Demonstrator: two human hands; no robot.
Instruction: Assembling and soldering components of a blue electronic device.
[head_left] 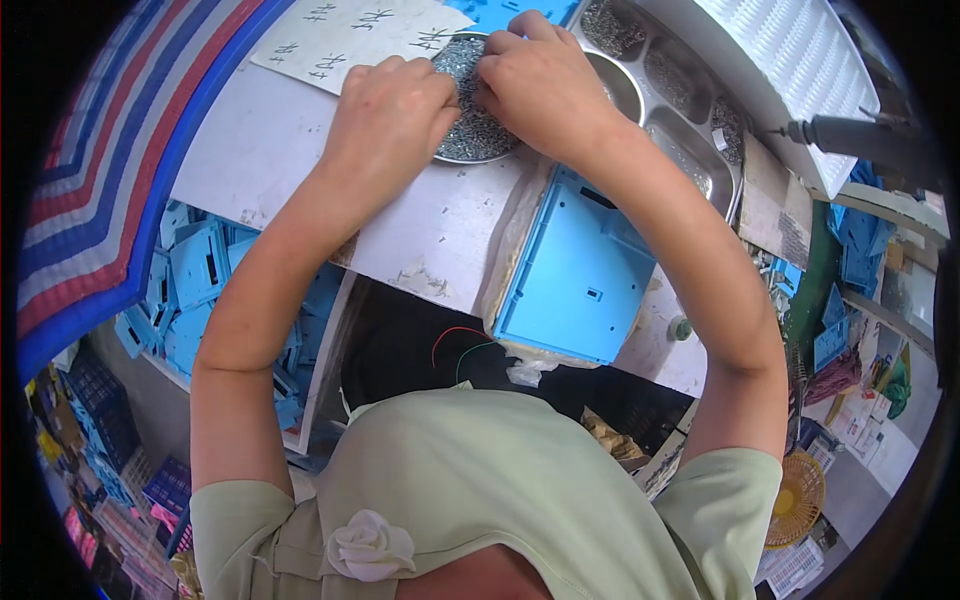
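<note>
At the far edge of the white bench (300, 170), I see both hands working over a round metal dish of small grey screws (472, 135). The left hand (395, 110) rests knuckles-up on the dish's left rim, fingers curled down into the screws; whether it pinches any I cannot tell. The right hand (540, 75) lies across the dish's top right, fingertips bent toward the left hand, and its grip is likewise hidden from me. The two hands almost touch above the pile.

Just right of the dish stands a compartmented steel tray (690, 120) holding more small hardware. Nearer the body, a light-blue plastic housing (575, 270) lies flat on the bench, overhanging its near edge, below the right forearm. A sheet of paper with handwriting (350, 35) lies beyond the left hand. Under the bench to the left, a bin of blue plastic parts (195, 280) shows. A power screwdriver (860, 140) juts in at the upper right, well apart from both hands.
</note>
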